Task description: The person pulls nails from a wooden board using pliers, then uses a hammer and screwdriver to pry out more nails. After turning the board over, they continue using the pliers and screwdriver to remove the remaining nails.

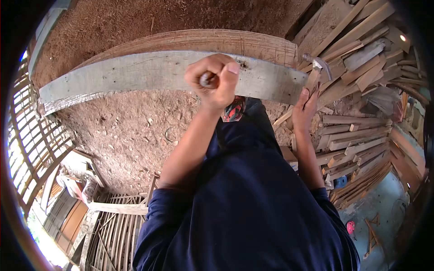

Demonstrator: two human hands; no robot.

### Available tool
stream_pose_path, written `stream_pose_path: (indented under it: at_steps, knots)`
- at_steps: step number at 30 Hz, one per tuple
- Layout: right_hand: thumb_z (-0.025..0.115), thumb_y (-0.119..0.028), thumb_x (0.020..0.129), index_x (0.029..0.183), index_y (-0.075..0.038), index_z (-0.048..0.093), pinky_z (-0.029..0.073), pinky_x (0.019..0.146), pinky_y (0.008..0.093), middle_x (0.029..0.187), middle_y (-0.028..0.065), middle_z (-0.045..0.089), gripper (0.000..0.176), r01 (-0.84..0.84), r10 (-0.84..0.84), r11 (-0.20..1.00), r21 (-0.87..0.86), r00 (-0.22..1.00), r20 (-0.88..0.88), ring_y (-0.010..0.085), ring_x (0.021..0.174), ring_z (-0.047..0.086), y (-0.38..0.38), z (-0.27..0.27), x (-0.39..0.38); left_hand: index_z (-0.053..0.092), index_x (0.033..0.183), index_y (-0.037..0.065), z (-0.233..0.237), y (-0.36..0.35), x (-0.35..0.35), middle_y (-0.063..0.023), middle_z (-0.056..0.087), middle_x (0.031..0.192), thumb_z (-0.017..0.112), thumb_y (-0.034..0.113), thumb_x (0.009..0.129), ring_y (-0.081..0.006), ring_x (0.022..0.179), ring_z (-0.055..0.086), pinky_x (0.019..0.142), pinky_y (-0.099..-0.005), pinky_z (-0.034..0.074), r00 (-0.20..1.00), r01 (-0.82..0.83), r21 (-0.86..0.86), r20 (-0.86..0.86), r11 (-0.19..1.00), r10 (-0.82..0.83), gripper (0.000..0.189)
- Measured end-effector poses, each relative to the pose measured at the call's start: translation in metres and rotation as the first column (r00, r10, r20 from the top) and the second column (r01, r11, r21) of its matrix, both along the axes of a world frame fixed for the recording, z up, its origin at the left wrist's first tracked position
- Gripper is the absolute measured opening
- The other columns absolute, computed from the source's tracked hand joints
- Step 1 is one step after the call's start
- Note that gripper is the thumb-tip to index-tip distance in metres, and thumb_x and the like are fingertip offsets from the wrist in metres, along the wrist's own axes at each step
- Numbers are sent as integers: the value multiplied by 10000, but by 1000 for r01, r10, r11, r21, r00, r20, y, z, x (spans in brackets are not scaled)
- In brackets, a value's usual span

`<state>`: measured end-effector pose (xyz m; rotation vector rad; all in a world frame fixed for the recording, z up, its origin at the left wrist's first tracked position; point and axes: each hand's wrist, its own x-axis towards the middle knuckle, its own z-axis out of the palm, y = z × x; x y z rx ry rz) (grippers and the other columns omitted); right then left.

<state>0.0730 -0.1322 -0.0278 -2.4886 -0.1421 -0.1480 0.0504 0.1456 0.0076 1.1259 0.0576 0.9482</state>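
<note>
My left hand point(213, 80) is closed in a fist around a round-ended tool point(207, 80), seen end-on, so its lower part is hidden. The fist stands over a long grey wooden plank point(144, 72). A small dark notch shows in the plank's face just right of the fist. To the right, my right hand point(305, 110) grips the wooden handle of a claw hammer point(318, 64). The metal head points up and away from me, beside the plank's right end.
Behind the plank lies a curved, rough-edged timber point(212, 40). Wood chips cover the ground point(126, 135). Boards point(361, 58) are heaped at the right, with stacked planks point(357, 140) nearer me. A slatted frame point(117, 230) is at lower left. My foot point(235, 109) shows below the plank.
</note>
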Motion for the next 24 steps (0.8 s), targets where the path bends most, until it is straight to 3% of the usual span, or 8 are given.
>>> stream_pose_path:
  at_steps: [3, 5, 9, 10, 14, 16, 22, 24]
  knots:
    - [458, -304, 1073, 1478, 103, 366, 284, 1186, 510, 1533, 353, 361, 581, 4, -4, 1000, 1, 1000, -13, 498, 1449, 328, 1, 2, 1, 456, 693, 71, -9, -14, 4, -45, 488, 568, 595, -81, 887, -127, 519, 497, 462, -314, 460, 998, 24, -51, -49, 998, -27, 282]
    - [465, -298, 1070, 1474, 106, 368, 287, 1186, 510, 1528, 355, 366, 580, 18, -18, 1000, -11, 1000, -23, 499, 1445, 333, 5, 7, 1, 389, 665, 92, -7, -19, 8, -40, 460, 524, 570, 3, 891, -125, 464, 444, 528, -363, 484, 993, -83, -306, -111, 949, 51, 303]
    - [477, -282, 1065, 1461, 116, 375, 304, 1175, 514, 1505, 359, 389, 572, -6, 6, 1000, 0, 1000, 10, 505, 1425, 358, 6, 8, 1, 390, 657, 104, -6, -11, 10, -14, 427, 521, 568, 13, 874, -129, 460, 446, 555, -381, 492, 991, -51, -314, -132, 948, 9, 295]
    - [475, -280, 1065, 1457, 119, 377, 308, 1171, 519, 1496, 361, 397, 568, -3, 3, 1000, -7, 1000, 24, 509, 1419, 364, 5, 6, 1, 382, 916, 65, -12, -8, 10, -82, 465, 598, 579, 0, 941, -151, 525, 457, 491, -343, 463, 997, 28, -232, -59, 972, -43, 209]
    - [472, -281, 1067, 1447, 120, 385, 311, 1166, 529, 1487, 364, 405, 560, -29, 30, 999, -24, 997, 70, 517, 1414, 365, 3, 3, 3, 377, 908, 75, -19, -7, 15, -81, 461, 594, 561, 6, 944, -157, 508, 447, 484, -341, 454, 988, 35, -148, -147, 988, -57, 200]
    - [464, -295, 1071, 1446, 116, 387, 310, 1162, 542, 1481, 356, 417, 561, -44, 47, 998, -35, 995, 83, 521, 1412, 364, 2, 2, 3, 381, 913, 84, -19, -3, 22, -80, 480, 613, 534, -7, 943, -161, 513, 470, 479, -336, 457, 998, 58, -409, 40, 910, -46, 181]
    - [456, -325, 1074, 1460, 102, 378, 285, 1178, 548, 1484, 333, 427, 581, -44, 46, 998, -40, 996, 77, 517, 1432, 342, 1, 0, 2, 483, 909, 65, -30, 7, 26, -74, 580, 654, 538, -24, 923, -164, 543, 546, 483, -290, 466, 960, 261, -184, 152, 948, -235, 106]
    - [458, -318, 1072, 1464, 100, 377, 279, 1182, 546, 1490, 336, 419, 579, -40, 43, 998, -39, 997, 69, 513, 1438, 337, 1, 2, 2, 564, 763, 68, -15, -38, 31, -44, 575, 577, 641, 26, 873, -149, 492, 541, 477, -269, 457, 1000, 16, -117, 13, 993, -15, 141]
